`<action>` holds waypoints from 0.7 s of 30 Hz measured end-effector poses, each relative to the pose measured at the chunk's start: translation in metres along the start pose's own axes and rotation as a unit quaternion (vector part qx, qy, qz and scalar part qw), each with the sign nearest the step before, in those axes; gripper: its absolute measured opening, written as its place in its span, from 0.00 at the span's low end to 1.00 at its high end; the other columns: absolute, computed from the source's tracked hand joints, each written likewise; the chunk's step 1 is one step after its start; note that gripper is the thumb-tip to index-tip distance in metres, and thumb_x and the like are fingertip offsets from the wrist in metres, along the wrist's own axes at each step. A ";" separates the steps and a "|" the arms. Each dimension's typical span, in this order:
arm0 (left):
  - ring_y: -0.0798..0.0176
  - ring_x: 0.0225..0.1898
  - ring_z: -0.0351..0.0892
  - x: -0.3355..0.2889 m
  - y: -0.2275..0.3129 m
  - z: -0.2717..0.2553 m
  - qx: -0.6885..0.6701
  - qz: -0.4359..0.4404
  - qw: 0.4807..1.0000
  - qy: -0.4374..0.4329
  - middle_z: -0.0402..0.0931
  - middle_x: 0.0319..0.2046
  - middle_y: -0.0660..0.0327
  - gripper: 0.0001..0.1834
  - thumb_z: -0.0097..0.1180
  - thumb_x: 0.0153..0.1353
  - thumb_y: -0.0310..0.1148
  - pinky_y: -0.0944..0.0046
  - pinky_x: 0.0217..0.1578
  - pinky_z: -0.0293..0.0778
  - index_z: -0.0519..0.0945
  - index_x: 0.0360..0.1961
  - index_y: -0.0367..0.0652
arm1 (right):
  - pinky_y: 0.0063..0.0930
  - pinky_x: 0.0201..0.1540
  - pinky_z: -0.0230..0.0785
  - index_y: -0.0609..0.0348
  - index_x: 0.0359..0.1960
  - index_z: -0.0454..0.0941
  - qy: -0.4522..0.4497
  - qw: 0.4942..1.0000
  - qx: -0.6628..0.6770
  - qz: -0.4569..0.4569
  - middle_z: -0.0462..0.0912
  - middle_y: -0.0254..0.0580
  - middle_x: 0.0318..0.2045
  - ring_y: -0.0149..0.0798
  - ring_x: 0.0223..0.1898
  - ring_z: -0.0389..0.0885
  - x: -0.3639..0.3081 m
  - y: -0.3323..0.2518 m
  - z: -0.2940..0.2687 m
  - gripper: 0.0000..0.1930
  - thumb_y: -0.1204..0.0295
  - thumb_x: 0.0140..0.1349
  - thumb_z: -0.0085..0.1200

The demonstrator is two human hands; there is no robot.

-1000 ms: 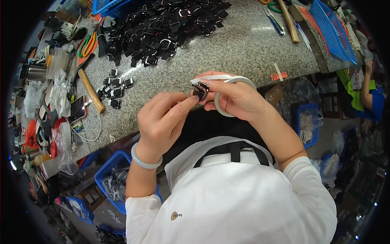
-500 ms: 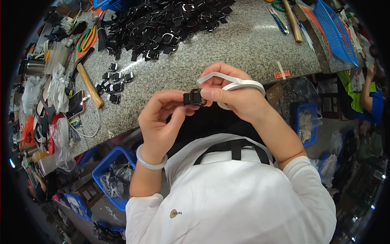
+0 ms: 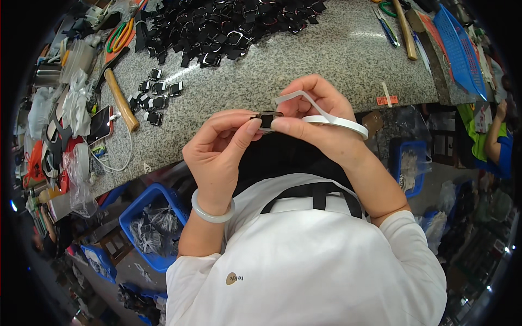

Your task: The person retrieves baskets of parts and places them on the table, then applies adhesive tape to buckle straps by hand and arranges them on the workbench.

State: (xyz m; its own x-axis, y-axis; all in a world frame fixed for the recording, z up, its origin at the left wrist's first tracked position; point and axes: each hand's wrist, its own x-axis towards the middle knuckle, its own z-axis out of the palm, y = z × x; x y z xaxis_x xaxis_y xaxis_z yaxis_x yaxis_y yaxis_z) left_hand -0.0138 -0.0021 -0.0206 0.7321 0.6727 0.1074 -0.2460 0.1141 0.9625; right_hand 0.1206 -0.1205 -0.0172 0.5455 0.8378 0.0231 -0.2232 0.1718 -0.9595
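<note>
Between my two hands, in front of the table's near edge, is a small black buckle [image 3: 267, 120] with a black strap piece on it. My left hand [image 3: 220, 142] pinches its left side with thumb and fingertips. The thumb of my right hand [image 3: 321, 120] presses its right side, and the fingers behind are partly hidden. A roll of white tape [image 3: 340, 125] hangs around my right hand, its loose end arching up over the fingers. To the left on the table lie several finished-looking buckles [image 3: 157, 102] with black straps and white patches.
A big heap of black strapped buckles [image 3: 228, 30] covers the back of the stone table [image 3: 326, 65]. A hammer [image 3: 120, 100], scissors [image 3: 120, 35] and a phone [image 3: 101, 130] lie left. Blue baskets [image 3: 462, 49] stand at the right edge and below the table [image 3: 126, 228].
Both hands have turned the buckle, so its frame now shows more edge-on. The tape roll has tilted flatter and shifted slightly right, and the right hand has risen a little.
</note>
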 end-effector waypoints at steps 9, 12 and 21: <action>0.67 0.35 0.79 -0.001 -0.001 0.006 0.049 0.053 0.997 0.002 0.78 0.37 0.54 0.10 0.59 0.53 0.15 0.73 0.36 0.77 0.76 0.38 0.31 | 0.15 0.36 0.68 0.57 0.39 0.70 -0.002 0.999 -0.013 0.030 0.78 0.33 0.34 0.21 0.33 0.74 0.002 0.005 -0.001 0.15 0.78 0.53 0.63; 0.66 0.37 0.80 0.000 -0.004 0.007 -0.048 -0.042 0.998 0.022 0.78 0.38 0.55 0.14 0.60 0.53 0.16 0.71 0.38 0.77 0.75 0.42 0.32 | 0.17 0.38 0.68 0.55 0.38 0.69 0.024 0.997 0.052 0.048 0.78 0.35 0.34 0.25 0.34 0.74 0.003 0.003 0.003 0.16 0.81 0.51 0.62; 0.66 0.39 0.80 -0.001 -0.015 0.018 -0.266 -0.241 0.931 0.061 0.80 0.38 0.58 0.10 0.58 0.58 0.24 0.70 0.39 0.76 0.78 0.42 0.36 | 0.21 0.38 0.73 0.57 0.41 0.66 0.086 0.990 0.108 0.040 0.75 0.38 0.39 0.26 0.36 0.76 0.002 0.010 0.006 0.17 0.82 0.53 0.60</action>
State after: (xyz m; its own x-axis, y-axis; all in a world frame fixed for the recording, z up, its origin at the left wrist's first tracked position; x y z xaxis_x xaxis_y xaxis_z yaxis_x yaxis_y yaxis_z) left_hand 0.0006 -0.0181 -0.0304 0.7694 0.5233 -0.3663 -0.2109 0.7493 0.6277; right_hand 0.1144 -0.1140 -0.0253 0.6439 0.7562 -0.1162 -0.4289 0.2310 -0.8733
